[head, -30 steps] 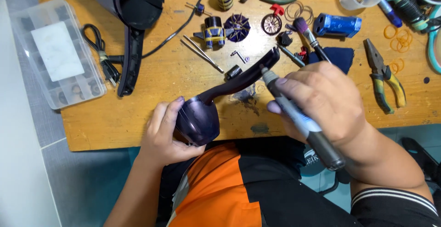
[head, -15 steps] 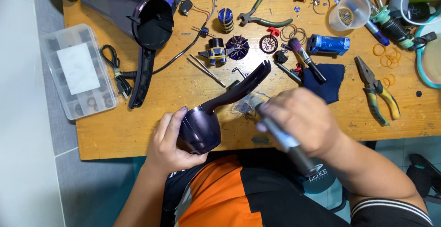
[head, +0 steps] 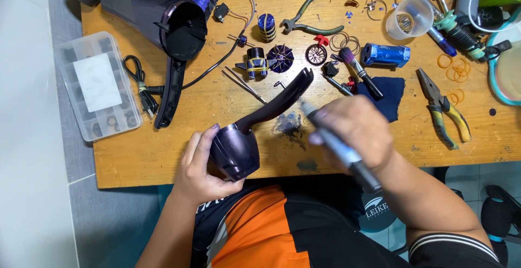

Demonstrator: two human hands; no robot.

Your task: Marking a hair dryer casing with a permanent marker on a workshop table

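- The left hand (head: 198, 167) is wrapped around the rounded end of a dark purple hair dryer shell (head: 239, 146), at the near edge of the wooden tabletop (head: 163, 154), with the thumb along its side.
- The shell's handle slants up and away from that hand, toward the right hand.
- The right hand (head: 355, 132) is closed around a grey pen-shaped tool (head: 339, 148); its tip lies just beside the far end of the handle, though blur hides whether they touch.
- Between the two hands, a dark smudge (head: 288, 124) marks the wood.
- Just beyond the right hand lie a dark blue cloth (head: 393, 97) and a small brush (head: 358, 72).
- Beyond the handle's tip sit a small motor (head: 256, 62) and a fan wheel (head: 281, 57).
- Far past the left hand lies a second hair dryer body (head: 163, 24), and to that hand's left a clear parts box (head: 97, 83).
- Right of the right hand rest yellow-handled pliers (head: 442, 110).
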